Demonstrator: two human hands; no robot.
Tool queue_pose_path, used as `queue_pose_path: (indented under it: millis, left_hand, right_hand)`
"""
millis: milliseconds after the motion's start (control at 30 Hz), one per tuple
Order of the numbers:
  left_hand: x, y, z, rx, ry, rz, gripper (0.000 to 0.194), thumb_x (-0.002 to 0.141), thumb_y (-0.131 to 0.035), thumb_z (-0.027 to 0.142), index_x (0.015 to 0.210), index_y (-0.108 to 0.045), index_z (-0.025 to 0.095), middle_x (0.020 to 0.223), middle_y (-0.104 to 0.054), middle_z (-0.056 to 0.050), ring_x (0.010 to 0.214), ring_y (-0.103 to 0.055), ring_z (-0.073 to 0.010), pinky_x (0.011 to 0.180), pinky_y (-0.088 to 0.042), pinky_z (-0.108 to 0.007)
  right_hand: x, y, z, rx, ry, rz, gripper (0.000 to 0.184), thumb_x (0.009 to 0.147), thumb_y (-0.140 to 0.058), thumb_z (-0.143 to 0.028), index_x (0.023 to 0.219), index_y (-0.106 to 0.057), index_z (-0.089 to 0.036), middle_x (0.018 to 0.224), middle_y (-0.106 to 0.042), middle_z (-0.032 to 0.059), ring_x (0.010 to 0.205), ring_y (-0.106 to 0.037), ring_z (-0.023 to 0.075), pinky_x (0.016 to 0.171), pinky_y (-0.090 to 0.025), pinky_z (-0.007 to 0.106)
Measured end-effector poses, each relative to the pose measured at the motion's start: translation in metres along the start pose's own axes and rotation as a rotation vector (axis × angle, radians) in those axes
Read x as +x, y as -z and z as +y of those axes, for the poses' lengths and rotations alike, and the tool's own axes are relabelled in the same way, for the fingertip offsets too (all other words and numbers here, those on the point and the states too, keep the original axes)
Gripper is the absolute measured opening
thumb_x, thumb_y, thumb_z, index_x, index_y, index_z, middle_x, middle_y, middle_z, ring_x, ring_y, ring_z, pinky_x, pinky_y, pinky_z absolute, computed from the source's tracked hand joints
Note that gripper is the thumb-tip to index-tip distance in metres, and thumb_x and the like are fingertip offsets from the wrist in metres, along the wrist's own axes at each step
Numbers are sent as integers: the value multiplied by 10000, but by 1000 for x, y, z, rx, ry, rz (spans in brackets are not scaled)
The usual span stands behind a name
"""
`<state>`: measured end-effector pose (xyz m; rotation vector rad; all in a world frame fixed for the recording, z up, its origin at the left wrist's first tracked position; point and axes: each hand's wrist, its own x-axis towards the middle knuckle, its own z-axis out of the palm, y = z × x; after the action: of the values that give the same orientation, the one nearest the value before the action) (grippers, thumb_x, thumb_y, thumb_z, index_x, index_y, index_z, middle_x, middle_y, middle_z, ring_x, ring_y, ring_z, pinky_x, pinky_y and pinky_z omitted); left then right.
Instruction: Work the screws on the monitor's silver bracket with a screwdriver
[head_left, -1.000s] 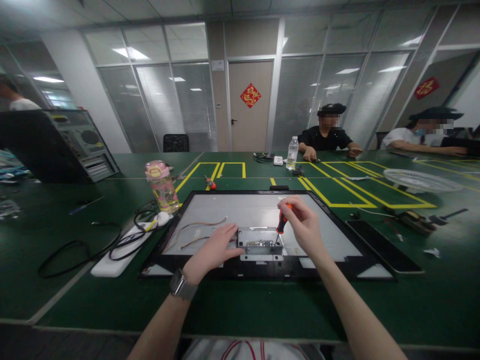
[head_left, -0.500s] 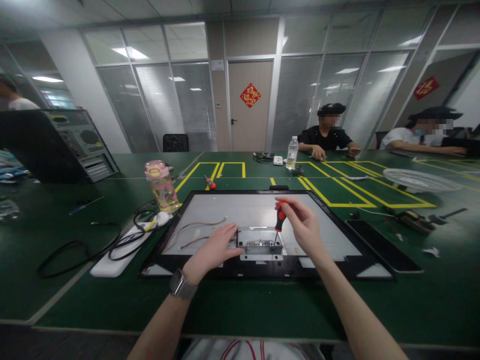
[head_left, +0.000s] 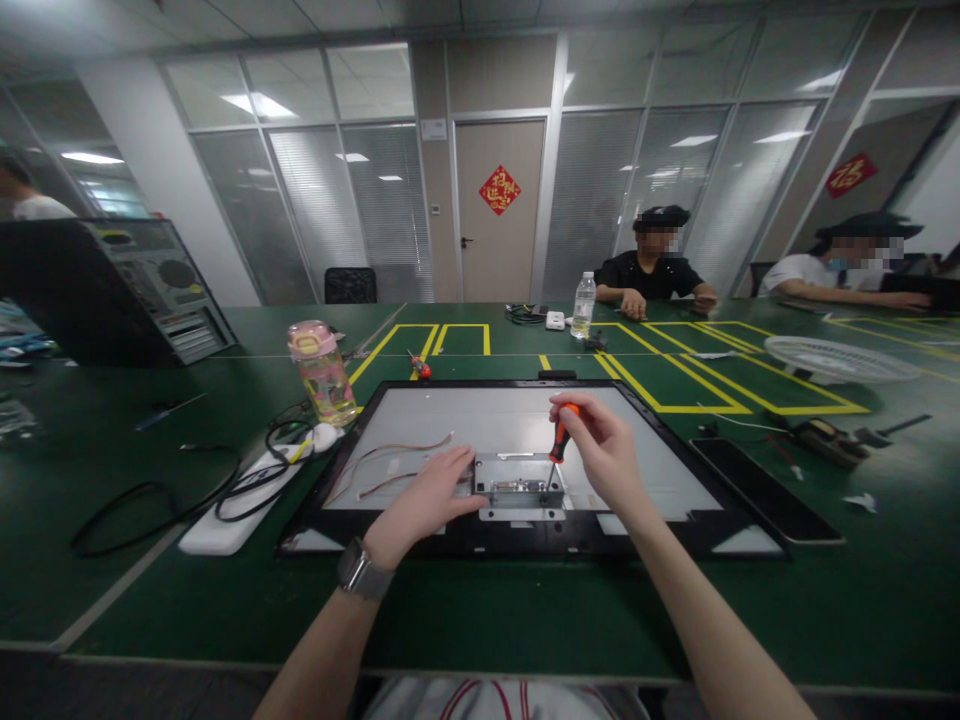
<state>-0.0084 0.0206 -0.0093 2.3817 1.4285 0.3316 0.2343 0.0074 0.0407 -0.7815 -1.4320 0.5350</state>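
My right hand [head_left: 600,440] is closed around the red and black handle of a screwdriver [head_left: 559,436]. The screwdriver stands nearly upright, its tip down at the right end of a silver metal box [head_left: 517,472] with a row of connectors. At the box's left end lies my left hand [head_left: 431,492], fingers stretched and thumb apart, touching its edge. Beneath both is a flat display panel [head_left: 480,420] with a grey back and black frame. Thin cables [head_left: 397,446] run across the panel left of the box. Whether the tip sits in a screw is too small to tell.
Left of the panel are a pink-lidded bottle [head_left: 322,375], a white power strip [head_left: 232,515] with black cables and a computer case [head_left: 127,290]. A phone [head_left: 761,490] lies at the right. Another screwdriver [head_left: 420,366] lies beyond the panel. Two people sit across the table.
Both hands and the screwdriver stay in almost the same place. The whole view has shifted very slightly.
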Motion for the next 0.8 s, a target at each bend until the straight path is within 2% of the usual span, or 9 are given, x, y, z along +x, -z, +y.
queue_pose_path:
  millis: [133, 267, 400, 500, 800]
  left_hand:
    - [0, 1, 1, 8, 4, -3, 677, 871, -574, 472, 1425, -391, 129, 1534, -326, -148, 1417, -295, -270, 1157, -214, -387]
    - [-2, 3, 4, 14, 13, -12, 664, 874, -571, 468, 1427, -391, 146, 1537, -323, -136, 1418, -295, -266, 1159, -210, -387]
    - [-2, 4, 5, 10, 13, -13, 675, 865, -585, 463, 1425, -390, 140, 1536, -324, -142, 1420, -288, -267, 1161, -203, -386]
    - [-1, 2, 3, 6, 7, -6, 673, 862, -586, 474, 1419, -399, 145, 1533, -330, -144, 1417, -294, -274, 1159, -211, -396]
    - [-1, 0, 0, -14, -7, 16, 667, 866, -586, 480, 1417, -407, 149, 1526, -342, -148, 1411, -306, -287, 1154, -230, -421]
  right_hand:
    - [-1, -1, -1, 41, -19, -18, 173, 872, -604, -378, 941, -649, -226, 821, -644, 32, 783, -626, 184, 687, -527, 315]
    - [-1, -1, -2, 35, -12, -63, 217, 930, -506, -383, 951, -650, -222, 856, -649, 47, 763, -618, 186, 652, -518, 324]
    - [-1, -1, 0, -36, 81, -23, 121, 877, -595, -327, 870, -672, -234, 880, -623, 40, 848, -602, 202, 735, -498, 346]
    - [-2, -1, 2, -69, 113, 11, 76, 851, -629, -287, 841, -683, -236, 863, -590, 30, 835, -589, 197, 734, -487, 346]
    - [-3, 0, 3, -53, 11, -5, 228, 948, -466, -350, 1005, -655, -236, 876, -663, 46, 823, -625, 194, 747, -498, 349]
